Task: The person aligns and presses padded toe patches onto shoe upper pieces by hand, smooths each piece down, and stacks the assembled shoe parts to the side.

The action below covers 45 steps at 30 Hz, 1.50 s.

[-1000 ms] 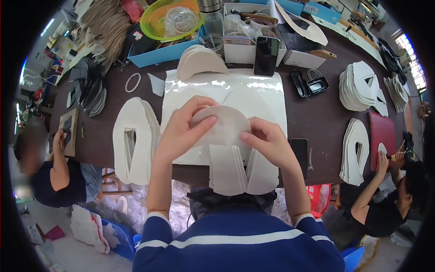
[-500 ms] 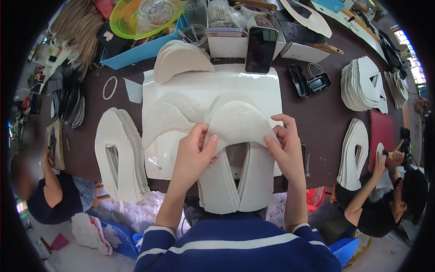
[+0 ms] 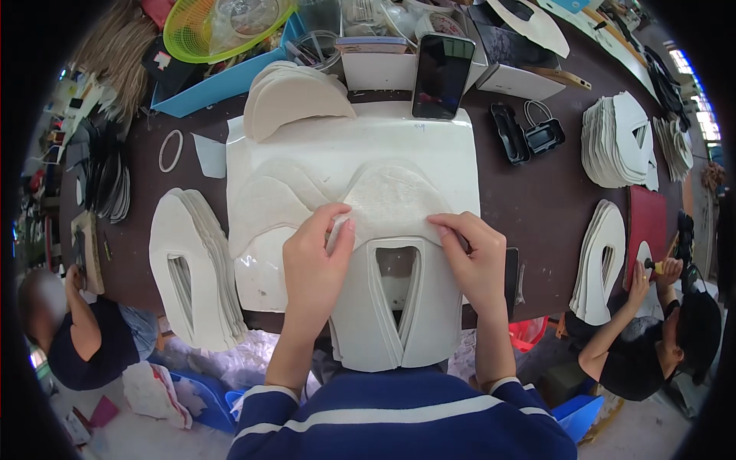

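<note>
A curved white piece lies over the top end of a stack of white U-shaped pieces in front of me. My left hand pinches the left end of the curved piece between thumb and fingers. On its right end, the thumb and forefinger of my right hand are pressed together. More curved pieces lie to the left on the white board. Beige half-round pieces are stacked at the board's back edge.
Ring-shaped white stacks stand at left and right. Behind the board are a phone, a white box and a green basket. An open black case lies to the right. Co-workers sit at both sides.
The curved piece was held up in both hands and is now lowered flat onto the stack. Both hands have come down with it, and the camera view has shifted.
</note>
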Each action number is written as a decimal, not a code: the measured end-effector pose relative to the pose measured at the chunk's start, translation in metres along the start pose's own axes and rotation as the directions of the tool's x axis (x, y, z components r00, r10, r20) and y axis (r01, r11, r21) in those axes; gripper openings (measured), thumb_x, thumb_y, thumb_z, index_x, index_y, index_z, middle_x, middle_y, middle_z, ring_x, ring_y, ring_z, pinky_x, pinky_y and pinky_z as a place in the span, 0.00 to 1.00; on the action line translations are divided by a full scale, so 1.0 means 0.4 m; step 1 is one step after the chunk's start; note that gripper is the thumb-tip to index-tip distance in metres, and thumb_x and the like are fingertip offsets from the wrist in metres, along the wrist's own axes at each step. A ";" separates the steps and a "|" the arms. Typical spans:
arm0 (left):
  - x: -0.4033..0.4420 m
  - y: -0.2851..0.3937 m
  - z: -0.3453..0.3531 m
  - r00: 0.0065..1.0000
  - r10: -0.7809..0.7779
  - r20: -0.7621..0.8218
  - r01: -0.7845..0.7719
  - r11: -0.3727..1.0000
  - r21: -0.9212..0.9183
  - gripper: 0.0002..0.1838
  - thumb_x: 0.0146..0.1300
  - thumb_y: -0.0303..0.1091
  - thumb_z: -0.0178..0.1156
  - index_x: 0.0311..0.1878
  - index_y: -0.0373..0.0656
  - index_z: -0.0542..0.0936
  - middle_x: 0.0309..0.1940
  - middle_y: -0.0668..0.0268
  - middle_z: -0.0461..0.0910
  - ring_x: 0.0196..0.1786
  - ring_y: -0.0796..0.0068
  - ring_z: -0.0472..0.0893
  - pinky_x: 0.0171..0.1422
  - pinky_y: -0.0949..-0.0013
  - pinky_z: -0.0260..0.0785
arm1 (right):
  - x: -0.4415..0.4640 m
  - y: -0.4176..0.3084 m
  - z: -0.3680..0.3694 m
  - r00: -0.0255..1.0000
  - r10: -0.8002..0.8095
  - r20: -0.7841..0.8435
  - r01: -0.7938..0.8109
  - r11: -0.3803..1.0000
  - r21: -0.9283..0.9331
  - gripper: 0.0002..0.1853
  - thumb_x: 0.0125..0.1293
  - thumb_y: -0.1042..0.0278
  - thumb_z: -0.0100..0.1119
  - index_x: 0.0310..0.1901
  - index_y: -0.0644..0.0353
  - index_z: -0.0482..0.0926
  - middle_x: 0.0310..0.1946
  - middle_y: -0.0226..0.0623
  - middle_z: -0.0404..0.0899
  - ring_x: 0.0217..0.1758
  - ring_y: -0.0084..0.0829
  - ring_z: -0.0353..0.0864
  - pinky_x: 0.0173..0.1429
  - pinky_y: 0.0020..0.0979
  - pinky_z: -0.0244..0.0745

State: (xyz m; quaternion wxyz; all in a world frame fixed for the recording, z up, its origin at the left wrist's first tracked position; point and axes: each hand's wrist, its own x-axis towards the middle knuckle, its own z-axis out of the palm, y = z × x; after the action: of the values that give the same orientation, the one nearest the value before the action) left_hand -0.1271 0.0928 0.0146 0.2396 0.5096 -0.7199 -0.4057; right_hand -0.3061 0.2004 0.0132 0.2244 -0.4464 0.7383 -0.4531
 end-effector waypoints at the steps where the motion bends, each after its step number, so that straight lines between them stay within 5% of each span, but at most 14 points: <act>1: 0.002 -0.001 0.002 1.000 0.009 -0.017 -0.009 1.000 -0.008 0.09 0.64 0.27 0.63 0.47 0.40 0.82 0.26 0.72 0.75 0.18 0.90 0.62 0.21 0.78 0.52 | 0.001 -0.002 0.001 1.000 0.003 -0.003 -0.003 1.000 -0.001 0.09 0.62 0.81 0.58 0.42 0.63 0.85 0.24 0.36 0.76 0.22 0.22 0.71 0.28 0.24 0.65; 5: 0.009 0.009 0.003 1.000 -0.012 -0.020 0.011 1.000 -0.013 0.07 0.65 0.29 0.63 0.43 0.37 0.82 0.32 0.61 0.81 0.32 0.72 0.76 0.37 0.70 0.67 | 0.001 0.001 0.007 1.000 0.014 -0.017 -0.014 1.000 -0.009 0.09 0.62 0.81 0.58 0.43 0.63 0.85 0.23 0.36 0.76 0.22 0.23 0.71 0.27 0.24 0.65; 7: 0.012 0.007 0.006 1.000 0.001 -0.022 -0.001 1.000 0.001 0.07 0.65 0.29 0.63 0.42 0.37 0.82 0.32 0.60 0.82 0.32 0.72 0.77 0.37 0.70 0.67 | 0.001 0.003 0.008 1.000 0.020 -0.017 -0.020 1.000 -0.014 0.09 0.63 0.81 0.58 0.43 0.63 0.85 0.24 0.37 0.76 0.22 0.23 0.71 0.28 0.24 0.65; 10: 0.011 -0.013 0.013 0.997 0.059 -0.056 -0.058 0.998 0.022 0.06 0.64 0.29 0.64 0.42 0.39 0.83 0.26 0.70 0.78 0.18 0.89 0.63 0.22 0.77 0.54 | 0.002 -0.004 0.009 0.999 0.042 -0.012 -0.042 0.999 -0.009 0.09 0.63 0.81 0.59 0.43 0.62 0.85 0.24 0.37 0.77 0.22 0.23 0.72 0.28 0.25 0.66; 16: 0.014 -0.014 0.013 0.998 0.043 -0.044 -0.041 0.998 0.051 0.07 0.64 0.31 0.63 0.41 0.39 0.82 0.27 0.69 0.78 0.21 0.87 0.66 0.25 0.76 0.57 | 0.008 -0.012 0.010 0.997 0.072 -0.009 -0.072 0.997 -0.003 0.09 0.62 0.79 0.58 0.42 0.63 0.85 0.21 0.32 0.73 0.24 0.19 0.67 0.29 0.24 0.62; 22: 0.013 -0.013 0.012 0.993 0.114 -0.010 -0.111 0.980 0.164 0.08 0.65 0.32 0.62 0.44 0.39 0.80 0.31 0.63 0.79 0.30 0.71 0.74 0.35 0.67 0.66 | 0.009 -0.002 0.014 1.000 0.002 -0.014 -0.002 1.000 -0.006 0.05 0.63 0.78 0.59 0.40 0.64 0.82 0.30 0.41 0.81 0.27 0.32 0.79 0.33 0.30 0.72; 24: 0.008 -0.002 0.007 0.990 0.141 0.024 -0.142 0.954 0.263 0.09 0.65 0.31 0.61 0.46 0.39 0.78 0.37 0.56 0.81 0.36 0.56 0.82 0.42 0.59 0.73 | 0.010 -0.024 0.006 0.998 0.048 0.029 -0.042 0.983 -0.178 0.04 0.63 0.76 0.60 0.39 0.63 0.78 0.30 0.42 0.81 0.29 0.39 0.79 0.35 0.35 0.73; 29: -0.007 -0.013 -0.087 1.000 -0.017 -0.013 0.021 0.917 0.399 0.10 0.65 0.31 0.61 0.48 0.42 0.79 0.42 0.60 0.81 0.39 0.63 0.82 0.41 0.64 0.73 | -0.018 -0.019 -0.091 0.961 0.275 -0.018 -0.243 0.815 -0.526 0.09 0.62 0.73 0.62 0.44 0.59 0.76 0.37 0.43 0.79 0.38 0.47 0.80 0.42 0.42 0.74; 32: -0.020 0.003 -0.088 0.986 0.163 -0.042 -0.141 0.935 0.326 0.16 0.67 0.34 0.58 0.57 0.42 0.76 0.54 0.59 0.77 0.52 0.61 0.80 0.52 0.62 0.72 | -0.004 -0.033 -0.072 0.952 -0.223 -0.211 0.104 0.881 -0.461 0.19 0.61 0.72 0.64 0.55 0.58 0.76 0.50 0.46 0.76 0.50 0.49 0.77 0.51 0.40 0.73; 34: -0.030 0.007 -0.042 0.937 0.343 0.070 -0.344 0.868 0.358 0.22 0.69 0.36 0.56 0.65 0.43 0.71 0.64 0.57 0.71 0.63 0.58 0.73 0.64 0.57 0.67 | 0.030 -0.086 -0.013 0.917 -0.396 -0.036 0.345 0.837 -0.424 0.30 0.67 0.62 0.59 0.70 0.53 0.66 0.68 0.49 0.65 0.70 0.53 0.63 0.72 0.50 0.58; 36: -0.016 -0.036 0.042 0.820 0.474 0.320 -0.572 0.680 0.459 0.29 0.71 0.37 0.52 0.73 0.43 0.63 0.73 0.57 0.62 0.74 0.58 0.63 0.75 0.53 0.58 | 0.076 0.015 0.115 0.907 -0.319 0.274 0.415 0.789 -0.453 0.27 0.74 0.53 0.47 0.71 0.50 0.65 0.73 0.41 0.61 0.76 0.53 0.57 0.76 0.52 0.52; 39: -0.046 -0.052 -0.010 0.865 0.317 0.390 -0.481 0.744 0.463 0.34 0.72 0.40 0.49 0.77 0.40 0.53 0.78 0.58 0.52 0.79 0.55 0.52 0.80 0.51 0.45 | 0.077 0.041 0.074 0.956 -0.181 0.230 0.280 0.795 -0.537 0.26 0.75 0.52 0.42 0.70 0.51 0.66 0.73 0.41 0.61 0.76 0.52 0.58 0.76 0.52 0.52; 42: -0.075 -0.076 -0.055 0.887 0.286 0.363 -0.441 0.756 0.483 0.31 0.72 0.39 0.50 0.75 0.38 0.58 0.77 0.56 0.55 0.78 0.53 0.55 0.79 0.52 0.49 | 0.042 0.104 -0.017 0.974 0.074 0.214 0.078 0.779 -0.623 0.25 0.75 0.56 0.45 0.70 0.53 0.67 0.73 0.43 0.62 0.76 0.51 0.58 0.76 0.52 0.53; 45: -0.077 -0.099 -0.058 0.949 0.260 0.177 -0.313 0.846 0.432 0.29 0.72 0.37 0.51 0.72 0.34 0.62 0.74 0.52 0.60 0.77 0.51 0.58 0.78 0.54 0.51 | 0.007 0.103 -0.041 1.000 -0.002 0.007 0.006 0.771 -0.637 0.25 0.73 0.59 0.49 0.69 0.54 0.67 0.73 0.44 0.62 0.76 0.53 0.58 0.75 0.51 0.55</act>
State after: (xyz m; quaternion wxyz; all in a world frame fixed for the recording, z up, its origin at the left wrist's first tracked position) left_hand -0.0770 0.1077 -0.0033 0.1311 0.4145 -0.8749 -0.2135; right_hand -0.3383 0.2137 -0.0146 0.0612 -0.4989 0.8465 -0.1757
